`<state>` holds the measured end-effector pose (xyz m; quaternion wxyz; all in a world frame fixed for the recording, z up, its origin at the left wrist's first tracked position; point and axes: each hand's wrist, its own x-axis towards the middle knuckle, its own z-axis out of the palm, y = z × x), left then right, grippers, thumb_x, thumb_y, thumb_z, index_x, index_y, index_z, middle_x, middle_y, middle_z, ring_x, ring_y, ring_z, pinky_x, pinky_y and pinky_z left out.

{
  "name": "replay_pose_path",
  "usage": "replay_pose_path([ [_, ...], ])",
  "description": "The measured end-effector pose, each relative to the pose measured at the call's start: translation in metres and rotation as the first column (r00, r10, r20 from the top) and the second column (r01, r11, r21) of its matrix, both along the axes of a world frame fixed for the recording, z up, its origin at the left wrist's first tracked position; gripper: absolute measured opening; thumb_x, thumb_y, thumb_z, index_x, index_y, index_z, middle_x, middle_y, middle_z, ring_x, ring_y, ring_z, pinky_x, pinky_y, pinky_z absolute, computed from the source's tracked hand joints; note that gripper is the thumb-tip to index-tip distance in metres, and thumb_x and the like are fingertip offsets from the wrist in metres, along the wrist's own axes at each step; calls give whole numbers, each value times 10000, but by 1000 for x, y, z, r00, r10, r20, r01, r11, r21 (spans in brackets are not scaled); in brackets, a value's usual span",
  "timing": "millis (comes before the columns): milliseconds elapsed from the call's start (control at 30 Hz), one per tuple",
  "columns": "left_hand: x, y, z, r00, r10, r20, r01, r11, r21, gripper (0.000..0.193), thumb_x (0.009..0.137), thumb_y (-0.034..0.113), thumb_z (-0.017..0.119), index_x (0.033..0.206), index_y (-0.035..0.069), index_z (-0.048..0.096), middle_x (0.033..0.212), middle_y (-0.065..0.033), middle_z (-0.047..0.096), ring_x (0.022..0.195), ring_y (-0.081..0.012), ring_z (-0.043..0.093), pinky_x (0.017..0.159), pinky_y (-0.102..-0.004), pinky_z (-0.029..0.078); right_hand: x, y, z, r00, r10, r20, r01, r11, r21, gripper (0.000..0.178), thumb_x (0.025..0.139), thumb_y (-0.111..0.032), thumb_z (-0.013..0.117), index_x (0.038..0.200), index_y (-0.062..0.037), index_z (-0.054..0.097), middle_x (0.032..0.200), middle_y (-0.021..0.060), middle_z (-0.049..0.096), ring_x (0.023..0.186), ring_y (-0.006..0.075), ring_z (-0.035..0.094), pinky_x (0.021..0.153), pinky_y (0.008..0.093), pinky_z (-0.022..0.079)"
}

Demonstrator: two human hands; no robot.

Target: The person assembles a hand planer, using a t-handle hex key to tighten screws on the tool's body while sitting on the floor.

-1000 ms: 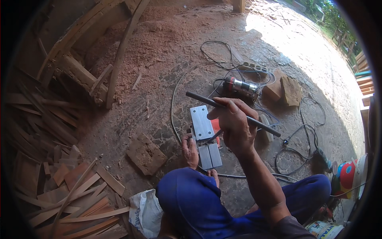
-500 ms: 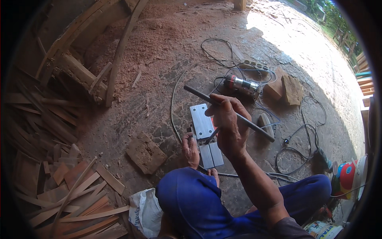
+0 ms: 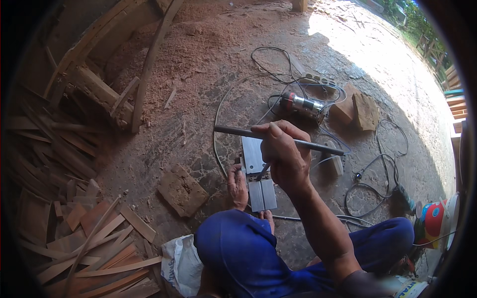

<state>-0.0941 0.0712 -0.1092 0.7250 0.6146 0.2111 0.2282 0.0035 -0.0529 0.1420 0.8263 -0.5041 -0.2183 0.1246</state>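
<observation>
My right hand is closed around the crossbar of a dark metal T-handle wrench. The wrench's stem slants down to the slot between the flat silver plates of an electric planer, which lies sole up on the floor. One plate carries screw holes, the other a groove along its length; my right hand covers part of the holed plate. At the planer's left side my left hand grips the edge, its fingers partly hidden. Toes of my foot touch the planer's near end.
A red and silver power tool with tangled cables lies beyond my right hand, near wooden blocks. Left of the planer sits a flat brown block. Wood offcuts pile at the left; a colourful bucket stands at the right.
The crossbar has turned counterclockwise: its left end has swung nearer to me, its right end farther away. My right hand turned with it; my left hand stays at the planer's side.
</observation>
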Motion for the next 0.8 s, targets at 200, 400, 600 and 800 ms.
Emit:
replay_pose_path([
  [200,1,-8,20,997,62,-42,-59,996,70,261,1056,162,403,1267,50,509,1041,-30,547,889,-99,485,815,-252,429,-7,4,-1,989,-90,116,80,993,87,367,997,-263,558,1052,76,690,627,4,552,552,61,482,537,224,385],
  [400,1,-8,6,998,56,0,-56,996,-72,261,1059,171,406,1265,49,511,1082,-38,542,909,-104,471,832,-256,420,-6,4,-4,999,-2,-41,6,993,116,346,1004,-255,576,1072,61,699,647,3,581,584,57,520,560,223,416],
  [600,2,-3,-11,997,78,3,-78,997,9,256,1063,162,398,1262,51,513,1055,-25,535,856,-97,461,781,-250,422,-7,16,-6,988,-130,-85,140,983,121,354,1023,-246,534,1105,81,638,655,3,529,555,60,440,512,223,343],
  [800,0,-1,-17,994,100,-48,-74,919,387,246,1060,154,401,1261,59,509,1006,-7,516,785,-77,435,697,-244,415,-15,29,0,958,-276,76,277,961,-1,419,1040,-319,533,1243,44,580,775,22,590,700,68,512,613,218,421],
])
